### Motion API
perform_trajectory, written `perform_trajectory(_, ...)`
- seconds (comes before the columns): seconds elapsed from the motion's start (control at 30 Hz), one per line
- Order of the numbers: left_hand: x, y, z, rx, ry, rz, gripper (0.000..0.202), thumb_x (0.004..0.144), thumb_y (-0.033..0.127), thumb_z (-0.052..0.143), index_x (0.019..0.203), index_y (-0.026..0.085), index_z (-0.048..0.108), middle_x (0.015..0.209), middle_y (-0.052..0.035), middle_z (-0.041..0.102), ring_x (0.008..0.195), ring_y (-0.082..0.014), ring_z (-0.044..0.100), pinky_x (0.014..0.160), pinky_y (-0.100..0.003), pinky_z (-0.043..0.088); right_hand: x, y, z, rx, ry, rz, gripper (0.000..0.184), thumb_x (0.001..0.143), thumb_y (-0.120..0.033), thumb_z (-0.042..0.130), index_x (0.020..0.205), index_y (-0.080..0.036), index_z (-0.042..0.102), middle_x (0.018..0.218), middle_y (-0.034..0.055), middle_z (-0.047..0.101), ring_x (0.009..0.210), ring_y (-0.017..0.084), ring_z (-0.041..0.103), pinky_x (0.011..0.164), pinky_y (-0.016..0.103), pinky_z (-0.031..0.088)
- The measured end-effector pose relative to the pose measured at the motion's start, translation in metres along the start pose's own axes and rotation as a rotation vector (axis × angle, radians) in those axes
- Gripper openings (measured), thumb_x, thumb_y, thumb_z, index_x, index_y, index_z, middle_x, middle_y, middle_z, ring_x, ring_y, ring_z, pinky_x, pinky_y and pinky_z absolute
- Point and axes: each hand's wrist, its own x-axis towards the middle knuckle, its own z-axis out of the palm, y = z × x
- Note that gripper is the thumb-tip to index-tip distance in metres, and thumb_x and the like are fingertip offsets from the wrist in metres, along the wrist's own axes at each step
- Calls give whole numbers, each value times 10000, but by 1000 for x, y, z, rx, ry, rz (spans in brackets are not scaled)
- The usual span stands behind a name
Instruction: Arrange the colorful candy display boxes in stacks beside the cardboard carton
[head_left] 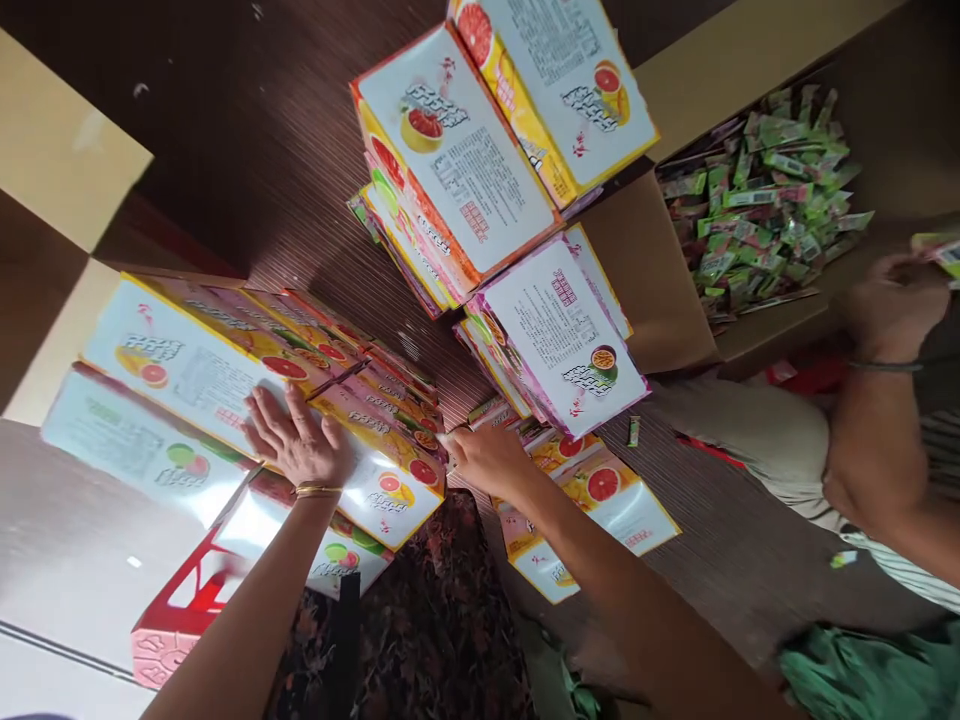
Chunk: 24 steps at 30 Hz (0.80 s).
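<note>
Towards eight o'clock, a yellow-edged carton (202, 372) is lying under the open, flattened left hand (304, 438); spreading light pressure should be steadying it without denting. Near six o'clock, the right hand (484, 458) is curling its fingers close by the carton's end; whether it is gripping anything, I cannot tell.

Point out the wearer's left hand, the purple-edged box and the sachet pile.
Wearer's left hand (306, 442), head view: back of the hand.
Purple-edged box (564, 335), head view: white printed face.
Sachet pile (772, 205), head view: its middle.
</note>
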Motion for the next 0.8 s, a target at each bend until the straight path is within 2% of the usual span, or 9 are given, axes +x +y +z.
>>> perform_trajectory(0.13,-3,-4,11,64,55,99,632,985,400,325,1528,78,305,1611,-209,181,1502,-350,112,1197,-604,96,109,-25,-20,96,76,-88,492,1026,-358,213,1184,-197,650,1070,152,725,1024,276,685,800,383,529)
perform_trajectory(0.23,-5,-10,20,86,72,138,626,990,370,343,1569,172,214,1634,-152,145,1506,-338,108,1206,-603,115,164,-37,-7,106,13,-233,435,1006,-367,312,1165,-189,676,1158,169,700,1094,298,660,873,420,519)
perform_trajectory(0.3,-5,-13,24,82,102,144,642,985,377,345,1584,248,155,1639,-124,140,1508,-328,118,1204,-620,131,154,-27,12,79,-44,-237,417,1002,-358,329,1164,-200,679,1156,163,702,1086,300,665,883,430,518)
perform_trajectory(0.37,-4,-15,23,69,120,135,656,975,396,358,1584,301,134,1636,-113,145,1506,-333,132,1196,-638,145,115,-5,27,18,-130,-177,394,997,-343,349,1131,-200,691,1075,160,726,1037,305,685,841,422,532)
perform_trajectory(0.43,-3,-15,22,53,111,126,666,967,400,375,1583,302,142,1631,-122,147,1503,-347,137,1197,-642,141,77,18,33,-30,-178,-96,366,984,-324,388,1048,-175,716,983,174,737,984,321,699,792,411,539)
perform_trajectory(0.5,-2,-14,21,39,107,131,666,967,388,381,1583,270,158,1631,-132,150,1501,-354,139,1202,-632,131,68,28,28,-48,-139,-25,389,993,-305,356,1065,-159,709,959,191,732,972,330,701,766,407,539)
perform_trajectory(0.6,-2,-14,25,42,132,170,647,978,375,368,1580,229,180,1633,-135,162,1500,-349,135,1193,-625,121,126,17,17,-16,-41,-5,454,1021,-317,252,1220,-196,641,1051,180,721,1015,300,692,775,390,538)
perform_trajectory(0.7,-1,-14,33,46,155,194,627,987,394,344,1574,224,203,1628,-132,185,1499,-334,146,1182,-614,122,204,-5,19,46,-30,-131,446,1025,-382,265,1249,-246,625,1208,123,686,1128,259,648,878,376,522)
perform_trajectory(0.8,0,-13,37,28,189,193,624,987,433,324,1571,242,217,1627,-116,201,1497,-323,161,1186,-590,115,215,-1,40,54,-67,-166,487,1027,-420,247,1231,-218,640,1241,137,668,1180,275,618,926,410,507)
